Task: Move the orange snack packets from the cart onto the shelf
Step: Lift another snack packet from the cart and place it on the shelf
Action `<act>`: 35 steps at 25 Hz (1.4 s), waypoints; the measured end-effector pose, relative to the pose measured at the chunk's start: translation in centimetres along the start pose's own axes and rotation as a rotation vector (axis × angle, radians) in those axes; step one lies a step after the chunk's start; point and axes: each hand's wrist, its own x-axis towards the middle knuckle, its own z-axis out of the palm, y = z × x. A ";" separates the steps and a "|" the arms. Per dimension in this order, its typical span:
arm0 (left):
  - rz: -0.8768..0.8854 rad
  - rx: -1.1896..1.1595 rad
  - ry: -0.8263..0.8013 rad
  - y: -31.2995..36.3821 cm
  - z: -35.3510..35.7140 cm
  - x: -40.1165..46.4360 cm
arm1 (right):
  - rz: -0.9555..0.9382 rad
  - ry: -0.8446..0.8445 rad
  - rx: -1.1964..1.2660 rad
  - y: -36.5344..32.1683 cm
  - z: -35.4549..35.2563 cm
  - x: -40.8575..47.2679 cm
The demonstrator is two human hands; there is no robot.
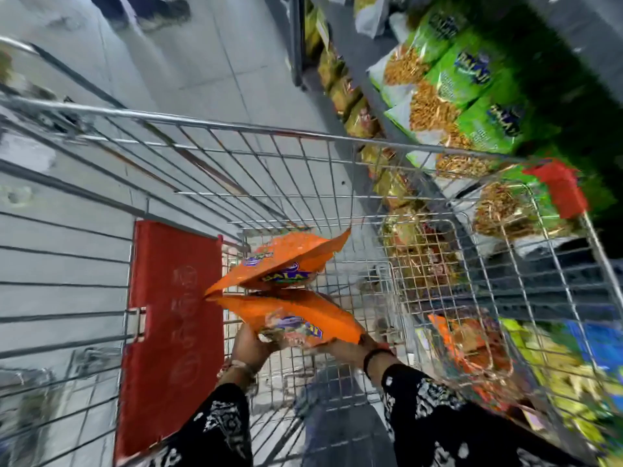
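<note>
Two orange snack packets are held over the wire cart (256, 129). The nearer orange packet (293, 315) rests across both hands. My left hand (251, 345) grips its near left edge from below, and my right hand (340, 348) supports its right end. The upper orange packet (286, 261) lies tilted just above and beyond it, touching the lower one at the left tip; which hand carries it is hidden. On the shelf (435, 193) to the right, another orange packet (472, 335) shows through the cart's mesh. The frame is blurred by motion.
A red flap (172, 325) stands at the cart's left inner side, and a red corner guard (563, 187) caps the right rim. Green snack bags (472, 79) fill the upper shelf; yellow and blue packs (573, 358) sit lower. A person's feet (155, 11) stand on the grey floor beyond.
</note>
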 end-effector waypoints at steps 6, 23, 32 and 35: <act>0.071 -0.161 0.010 2.8 -0.2 -2.5 | 0.122 0.004 -0.247 -2.8 -2.7 -3.4; 0.986 -0.049 -0.437 29.0 8.5 -29.1 | -0.453 0.753 0.059 -9.7 -17.8 -42.5; 1.240 0.103 -0.672 36.8 25.9 -40.7 | -0.338 1.337 0.200 -2.1 -24.5 -57.2; 1.188 0.106 -0.741 37.1 30.3 -40.5 | -0.259 1.392 0.235 0.4 -26.5 -57.8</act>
